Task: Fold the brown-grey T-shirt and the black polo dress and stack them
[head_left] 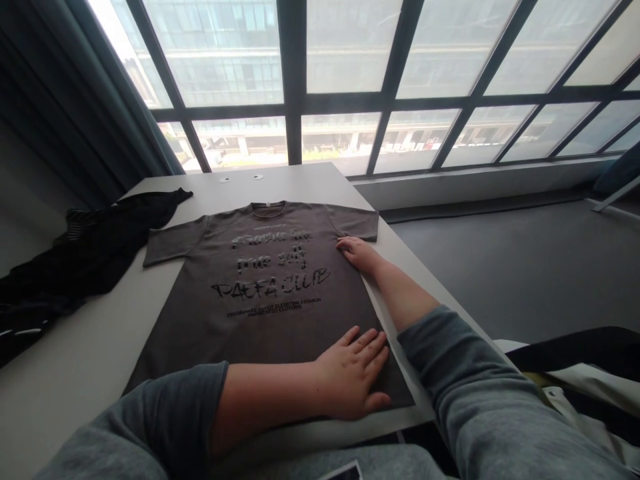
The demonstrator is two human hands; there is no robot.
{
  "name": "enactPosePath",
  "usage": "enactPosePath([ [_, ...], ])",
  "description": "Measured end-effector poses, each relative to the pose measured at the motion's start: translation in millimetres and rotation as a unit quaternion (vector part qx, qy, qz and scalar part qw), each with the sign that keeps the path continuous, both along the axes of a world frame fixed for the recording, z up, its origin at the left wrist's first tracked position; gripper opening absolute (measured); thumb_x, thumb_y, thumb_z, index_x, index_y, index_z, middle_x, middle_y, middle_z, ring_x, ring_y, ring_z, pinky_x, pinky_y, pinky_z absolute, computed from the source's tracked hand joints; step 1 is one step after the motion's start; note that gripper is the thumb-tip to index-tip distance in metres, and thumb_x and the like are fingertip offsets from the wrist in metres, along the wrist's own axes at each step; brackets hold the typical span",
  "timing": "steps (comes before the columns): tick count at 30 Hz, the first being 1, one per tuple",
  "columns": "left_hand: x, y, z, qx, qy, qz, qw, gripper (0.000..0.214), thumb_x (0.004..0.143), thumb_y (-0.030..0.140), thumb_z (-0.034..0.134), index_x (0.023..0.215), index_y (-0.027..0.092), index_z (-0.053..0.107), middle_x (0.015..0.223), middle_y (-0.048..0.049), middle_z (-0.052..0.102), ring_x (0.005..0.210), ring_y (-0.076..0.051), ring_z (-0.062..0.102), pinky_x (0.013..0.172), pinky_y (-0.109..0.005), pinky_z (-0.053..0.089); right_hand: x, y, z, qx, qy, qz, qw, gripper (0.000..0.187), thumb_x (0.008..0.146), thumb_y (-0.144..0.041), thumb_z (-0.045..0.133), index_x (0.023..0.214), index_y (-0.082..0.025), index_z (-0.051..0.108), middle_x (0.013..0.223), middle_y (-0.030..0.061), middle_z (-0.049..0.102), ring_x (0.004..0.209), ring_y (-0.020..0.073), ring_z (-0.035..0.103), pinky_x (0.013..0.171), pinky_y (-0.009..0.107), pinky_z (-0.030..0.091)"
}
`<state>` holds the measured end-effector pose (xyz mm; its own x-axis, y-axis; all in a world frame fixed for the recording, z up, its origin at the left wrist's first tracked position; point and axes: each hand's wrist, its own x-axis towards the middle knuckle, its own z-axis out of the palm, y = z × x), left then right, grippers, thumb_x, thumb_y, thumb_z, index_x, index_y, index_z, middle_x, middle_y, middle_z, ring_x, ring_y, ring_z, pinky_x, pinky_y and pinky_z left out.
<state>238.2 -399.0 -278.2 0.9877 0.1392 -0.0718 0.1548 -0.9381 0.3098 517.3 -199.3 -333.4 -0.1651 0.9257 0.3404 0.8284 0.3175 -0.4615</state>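
Observation:
A dark brown T-shirt [260,287] with black lettering lies spread flat, front up, on a white table [75,353]. My left hand [353,377] rests palm down on the shirt's lower right hem, fingers stretched out and together. My right hand [357,253] lies flat on the shirt's right side, just below the right sleeve, fingers extended. Neither hand holds anything. Both forearms are bare below grey sleeves.
A heap of black clothing [75,260] lies on the table's left side. Large windows with dark frames [293,80] stand behind the table. Grey floor lies to the right, and dark and white fabric [580,373] sits at the lower right.

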Motion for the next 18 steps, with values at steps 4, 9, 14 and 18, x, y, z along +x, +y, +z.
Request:
enactPosePath([
  [4, -21.8, -7.8, 10.6, -0.054, 0.003, -0.066, 0.996, 0.073, 0.111, 0.052, 0.030, 0.166, 0.004, 0.032, 0.174, -0.0176, 0.024, 0.164, -0.026, 0.018, 0.136, -0.043, 0.016, 0.1, 1.1, -0.8, 0.001, -0.004, -0.001, 1.000, 0.030, 0.091, -0.015, 0.059, 0.113, -0.022, 0.078, 0.139, 0.0078, 0.069, 0.133, 0.0261, 0.063, 0.122, 0.044, 0.045],
  [9, -37.6, 49.9, 14.3, -0.011, 0.006, 0.039, 0.999, 0.065, 0.112, 0.049, 0.031, 0.165, 0.012, 0.037, 0.176, -0.0128, 0.019, 0.166, -0.024, 0.010, 0.135, -0.043, 0.015, 1.0, 4.0, -2.5, 0.007, -0.002, 0.003, 1.000, 0.030, 0.089, -0.014, 0.061, 0.112, -0.022, 0.078, 0.135, 0.0067, 0.071, 0.131, 0.0251, 0.064, 0.123, 0.042, 0.044],
  [14, -79.8, 103.2, 3.5, 0.073, 0.083, 0.188, 0.976, 0.071, 0.110, 0.052, 0.034, 0.170, 0.015, 0.026, 0.177, -0.0139, 0.014, 0.166, -0.028, 0.010, 0.134, -0.047, 0.014, 0.5, 3.9, -1.6, 0.002, 0.005, -0.001, 1.000, 0.030, 0.089, -0.014, 0.061, 0.113, -0.022, 0.079, 0.136, 0.0063, 0.071, 0.131, 0.0259, 0.063, 0.122, 0.043, 0.045],
  [18, -120.6, 79.4, -2.5, 0.069, 0.066, 0.142, 0.985, 0.081, 0.105, 0.060, 0.046, 0.172, 0.020, 0.021, 0.177, -0.0115, 0.014, 0.166, -0.030, 0.008, 0.134, -0.052, 0.009, 0.0, 2.4, -1.3, 0.002, -0.003, 0.000, 1.000, 0.030, 0.091, -0.015, 0.061, 0.115, -0.021, 0.079, 0.137, 0.0067, 0.070, 0.131, 0.0262, 0.063, 0.122, 0.042, 0.045],
])
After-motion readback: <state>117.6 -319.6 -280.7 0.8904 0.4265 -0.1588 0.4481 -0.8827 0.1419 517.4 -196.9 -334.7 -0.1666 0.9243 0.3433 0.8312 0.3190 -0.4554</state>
